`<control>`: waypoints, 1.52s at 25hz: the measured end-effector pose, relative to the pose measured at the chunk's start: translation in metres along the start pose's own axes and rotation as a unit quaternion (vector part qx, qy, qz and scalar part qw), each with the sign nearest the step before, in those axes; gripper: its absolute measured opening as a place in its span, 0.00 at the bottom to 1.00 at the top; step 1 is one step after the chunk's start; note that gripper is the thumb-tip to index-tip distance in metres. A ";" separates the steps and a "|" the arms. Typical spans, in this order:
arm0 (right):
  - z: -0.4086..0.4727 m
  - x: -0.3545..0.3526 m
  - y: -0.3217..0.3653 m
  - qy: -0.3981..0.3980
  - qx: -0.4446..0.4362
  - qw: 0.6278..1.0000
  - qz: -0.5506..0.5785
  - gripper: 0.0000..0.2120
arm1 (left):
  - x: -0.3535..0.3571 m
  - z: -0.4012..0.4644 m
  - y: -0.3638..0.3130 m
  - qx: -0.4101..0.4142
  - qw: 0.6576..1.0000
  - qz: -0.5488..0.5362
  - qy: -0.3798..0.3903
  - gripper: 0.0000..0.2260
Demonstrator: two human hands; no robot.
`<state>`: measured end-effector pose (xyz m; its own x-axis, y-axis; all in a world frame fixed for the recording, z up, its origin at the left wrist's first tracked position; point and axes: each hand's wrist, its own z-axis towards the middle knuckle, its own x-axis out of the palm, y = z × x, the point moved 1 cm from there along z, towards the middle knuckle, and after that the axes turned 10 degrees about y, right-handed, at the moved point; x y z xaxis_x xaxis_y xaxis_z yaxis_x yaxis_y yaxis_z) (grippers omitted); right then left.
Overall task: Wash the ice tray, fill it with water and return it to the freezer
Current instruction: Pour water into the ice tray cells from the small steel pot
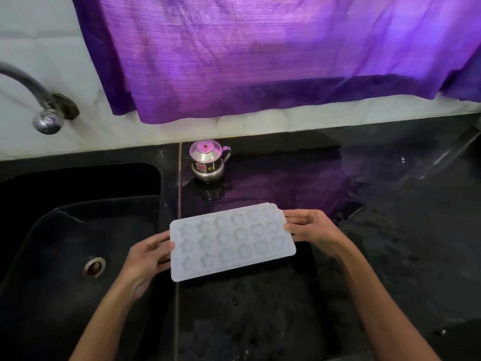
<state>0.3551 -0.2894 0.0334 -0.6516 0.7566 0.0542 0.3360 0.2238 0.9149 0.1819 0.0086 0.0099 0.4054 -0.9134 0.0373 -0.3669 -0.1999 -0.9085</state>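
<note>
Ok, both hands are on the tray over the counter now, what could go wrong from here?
1. The ice tray is held only at its short ends by the left hand and right hand; if flexible, it may sag or spill once filled.
2. The counter looks wet, so a set-down tray might slide.
3. The steel pot stands just behind and could get knocked.

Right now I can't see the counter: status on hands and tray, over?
Left hand and right hand each grip an end of the ice tray. Tray above the counter, beside the sink. Steel pot behind, clear.
</note>
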 end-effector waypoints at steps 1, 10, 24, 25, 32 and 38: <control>0.002 -0.008 -0.002 0.001 0.007 1.000 0.001 0.17 | 0.006 0.004 0.001 -0.013 1.000 0.001 -0.002 0.11; 0.015 -0.016 -0.016 -0.022 0.027 0.999 0.020 0.17 | 0.018 0.029 -0.005 -0.021 0.999 0.039 -0.029 0.11; 0.100 0.038 0.084 -0.006 -0.083 0.996 -0.041 0.16 | 0.033 0.085 -0.072 0.054 0.994 0.081 -0.046 0.23; 0.119 0.046 0.086 -0.004 -0.082 0.996 -0.029 0.17 | 0.040 0.096 -0.075 0.059 0.995 0.069 -0.030 0.21; 0.203 0.070 0.081 0.008 -0.045 0.998 -0.047 0.21 | 0.060 0.156 -0.079 0.039 0.997 0.068 -0.015 0.36; 0.208 0.066 0.086 0.080 -0.043 0.996 -0.007 0.11 | 0.061 0.160 -0.074 0.092 0.994 0.051 0.005 0.24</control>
<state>0.4818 -0.0927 0.0322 -0.7584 0.6443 0.0982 0.2710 0.1747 0.9466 0.3684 0.0244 0.0130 0.3657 -0.9290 -0.0561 -0.2458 -0.0383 -0.9686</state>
